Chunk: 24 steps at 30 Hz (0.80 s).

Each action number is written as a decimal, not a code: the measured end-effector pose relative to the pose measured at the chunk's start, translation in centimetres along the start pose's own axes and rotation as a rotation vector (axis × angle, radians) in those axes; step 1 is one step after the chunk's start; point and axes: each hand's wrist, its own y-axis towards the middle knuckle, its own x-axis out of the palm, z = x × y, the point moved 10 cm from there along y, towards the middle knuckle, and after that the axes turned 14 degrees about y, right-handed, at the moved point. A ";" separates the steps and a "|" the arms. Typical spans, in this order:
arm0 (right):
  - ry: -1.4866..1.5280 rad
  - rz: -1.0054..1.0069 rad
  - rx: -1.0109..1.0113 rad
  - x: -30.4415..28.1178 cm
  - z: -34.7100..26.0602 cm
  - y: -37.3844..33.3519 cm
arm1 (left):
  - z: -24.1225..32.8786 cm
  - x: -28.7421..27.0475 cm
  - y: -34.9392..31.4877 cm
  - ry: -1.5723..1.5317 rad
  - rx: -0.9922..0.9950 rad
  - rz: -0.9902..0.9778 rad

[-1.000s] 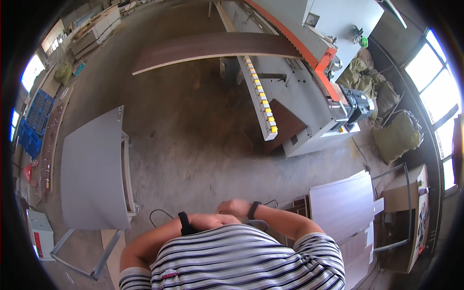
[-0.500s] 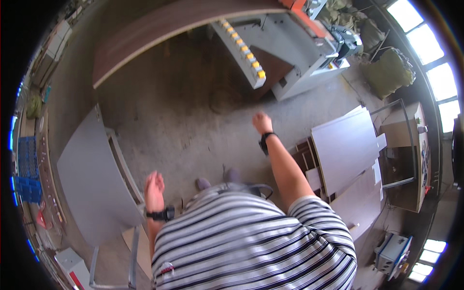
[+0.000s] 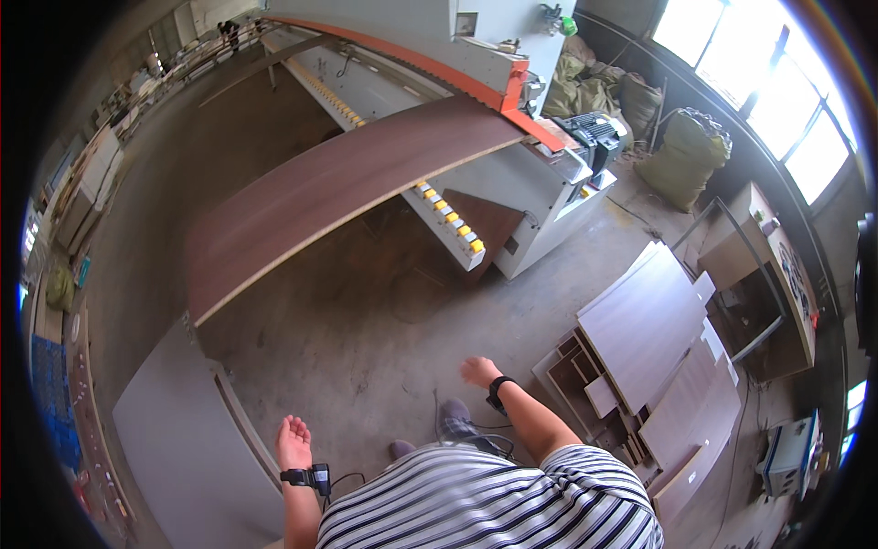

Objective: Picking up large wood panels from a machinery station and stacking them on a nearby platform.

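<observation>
My left hand [image 3: 294,446] is palm up with its fingers stretched out and nothing in it. It is nearest to a large grey panel [image 3: 187,439] leaning at the left. My right hand [image 3: 479,371] hangs over the floor with loosely bent fingers, also empty. Ahead, a long dark brown board [image 3: 357,188] lies across a machine with an orange guard rail [image 3: 533,131]. A support arm with yellow rollers [image 3: 448,220] passes beneath the board, whose near end juts out to the left. Neither hand touches the board.
Stacked panels [image 3: 636,334] stand on the right, with brown offcuts beside them. Behind these are a metal frame [image 3: 757,343] and a wooden workbench [image 3: 764,274]. Stuffed sacks [image 3: 686,160] sit near the windows, and a blue crate [image 3: 53,393] is at the far left. Cables trail by my feet.
The view has tilted up, so more of the machine and the board shows. Both hands now sit lower in the picture, still empty. My feet have shifted.
</observation>
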 end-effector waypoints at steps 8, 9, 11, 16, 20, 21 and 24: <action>0.289 0.451 -0.053 -18.3 -8.6 3.6 | 5.4 16.3 10.0 -0.079 0.040 -0.203; 0.228 0.513 -0.102 -21.0 -9.5 4.4 | 5.8 18.8 11.1 -0.099 0.047 -0.213; 0.051 0.682 -0.216 -25.7 -12.6 5.7 | 6.1 22.8 12.9 -0.222 0.026 -0.192; -0.087 0.872 -0.442 -33.3 -19.4 8.1 | 6.5 33.5 12.6 -0.475 0.198 -0.242; -0.288 0.853 -0.600 -33.3 -25.6 10.9 | 2.4 28.1 16.3 -0.518 0.118 -0.216; -0.352 0.876 -0.625 -34.8 -25.5 10.8 | 1.8 29.5 14.8 -0.522 0.133 -0.232; -0.525 0.896 -0.611 -37.9 -26.1 11.4 | 1.1 28.2 11.5 -0.504 0.090 -0.214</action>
